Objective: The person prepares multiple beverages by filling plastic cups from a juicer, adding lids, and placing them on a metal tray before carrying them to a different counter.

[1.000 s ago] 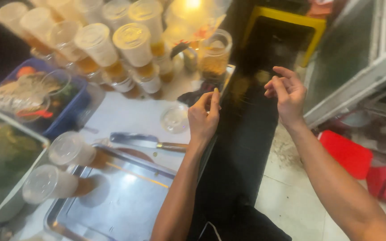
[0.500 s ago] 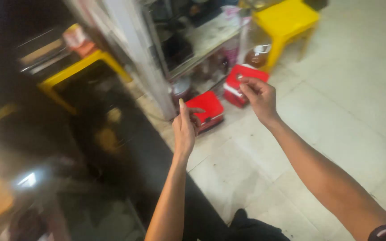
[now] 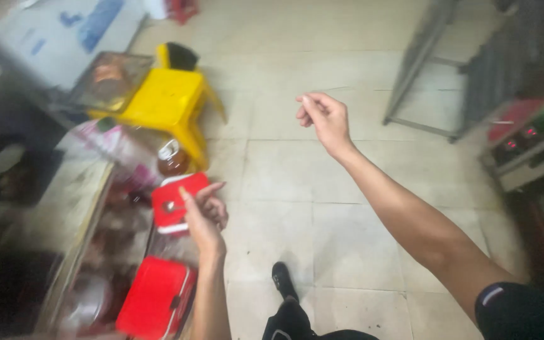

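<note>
Reading the head view, the only one supplied: I judge the step in hand to be a transit with both hands raised in mid-air and nothing gripped; the left hand (image 3: 204, 214) sits at lower left of centre, fingers released and loosely spread, thumb up, palm empty; the right hand (image 3: 323, 116) sits at upper centre on an outstretched arm, fingers curled in toward the thumb, with nothing visible between them.

The nearest thing is a red lidded box (image 3: 174, 203), just behind the left hand at centre left; it is rectangular with rounded corners, a pale band on its lower edge and a small dark clasp on the lid; whether the hand touches it I cannot tell.

Any contact with it calls for lowering the left hand and squaring the fingers to the lid.

Surroundings: second red box (image 3: 155, 296) at lower left; yellow stool (image 3: 168, 101) at upper left; tiled floor (image 3: 360, 189).
</note>
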